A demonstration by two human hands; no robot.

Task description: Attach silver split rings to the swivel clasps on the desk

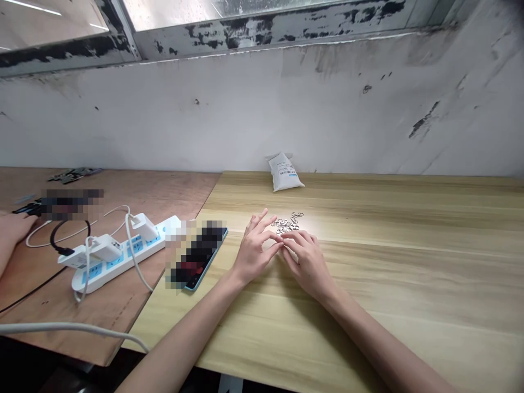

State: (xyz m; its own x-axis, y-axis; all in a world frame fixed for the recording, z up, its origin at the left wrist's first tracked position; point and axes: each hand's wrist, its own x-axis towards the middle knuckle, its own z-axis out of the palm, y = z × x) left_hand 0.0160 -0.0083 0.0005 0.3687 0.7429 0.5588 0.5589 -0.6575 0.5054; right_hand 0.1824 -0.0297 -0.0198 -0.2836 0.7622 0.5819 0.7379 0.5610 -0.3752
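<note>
Over the light wooden table [388, 245], my left hand [254, 250] and my right hand [305, 259] meet fingertip to fingertip. The left thumb and index finger are pinched together, its other fingers raised and spread. My right thumb and fingers close at the same spot. Whatever lies between the fingertips is too small to make out. Just beyond them sits a small pile of shiny metal rings or clasps [286, 225], partly hidden by the fingers. A few pieces lie a little apart at the pile's far right.
A white labelled packet [285, 173] lies near the wall. Left of my arm is a phone [208, 262]. On the adjoining brown table [180, 191] stand a white power strip [135, 256] with chargers and cables, and another person's hand [18, 229].
</note>
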